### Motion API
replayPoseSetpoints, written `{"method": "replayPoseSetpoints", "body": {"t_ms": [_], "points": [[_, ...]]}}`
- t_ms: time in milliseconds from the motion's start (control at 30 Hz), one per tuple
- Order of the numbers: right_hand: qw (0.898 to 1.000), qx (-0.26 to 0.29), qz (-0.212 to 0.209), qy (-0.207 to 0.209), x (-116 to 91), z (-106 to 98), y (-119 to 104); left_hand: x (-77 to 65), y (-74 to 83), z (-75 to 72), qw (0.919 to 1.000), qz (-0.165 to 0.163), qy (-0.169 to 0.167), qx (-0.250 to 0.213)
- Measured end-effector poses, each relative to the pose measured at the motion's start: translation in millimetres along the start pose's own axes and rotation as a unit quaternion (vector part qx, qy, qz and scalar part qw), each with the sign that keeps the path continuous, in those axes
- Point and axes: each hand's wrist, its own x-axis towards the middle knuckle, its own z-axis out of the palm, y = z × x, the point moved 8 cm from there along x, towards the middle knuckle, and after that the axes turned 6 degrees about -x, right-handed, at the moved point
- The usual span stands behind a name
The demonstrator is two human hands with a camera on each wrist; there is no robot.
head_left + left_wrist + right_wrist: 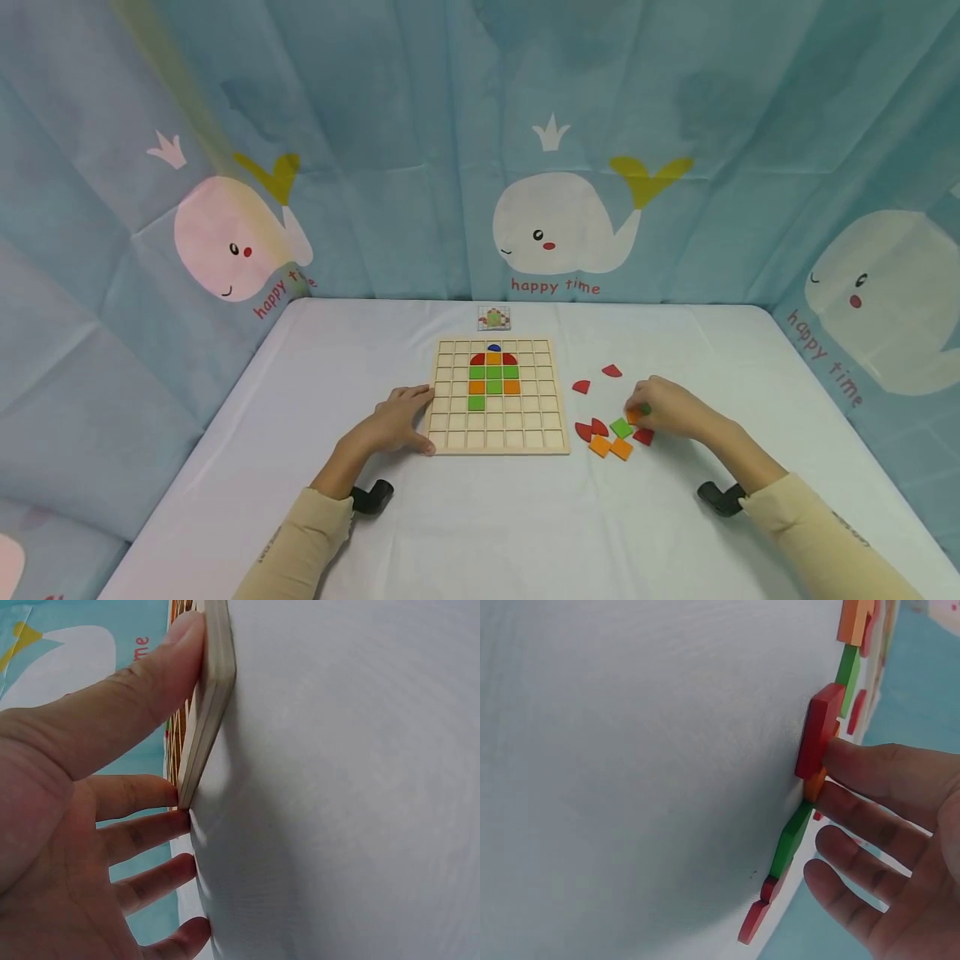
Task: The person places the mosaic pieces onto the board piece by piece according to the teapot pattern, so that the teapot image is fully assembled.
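Note:
My left hand (397,419) rests at the left side of a wooden grid board (536,421). Its thumb lies on the near left corner, while the fingertips touch the side in the left wrist view. On the board are a blue piece (494,347), red quarter-rounds (477,360), and several green squares (493,372) and orange squares (512,387). Right of the board, my right hand (667,407) pinches an orange square tile (815,786) between thumb and index finger. Beside it lie a red piece (820,731) and a green tile (790,841).
Loose orange tiles (621,449), a green tile (621,428) and red quarter-rounds (583,432) lie between the board and my right hand. Two more red pieces are farther back. A small picture card (493,317) lies behind the board on the white table (480,525).

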Motion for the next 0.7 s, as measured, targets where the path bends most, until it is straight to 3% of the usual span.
{"method": "replayPoseSetpoints", "body": {"t_ms": [367,700], "points": [[0.999,0.03,0.015,0.007,0.1,-4.5,-0.8,0.4,-1.2,0.0,0.9998,-0.007,0.003,-0.017],[0.998,0.056,0.007,0.027,14.2,-12.3,-15.5,-1.6,-0.2,-0.8,0.9996,-0.008,0.005,-0.025]]}}
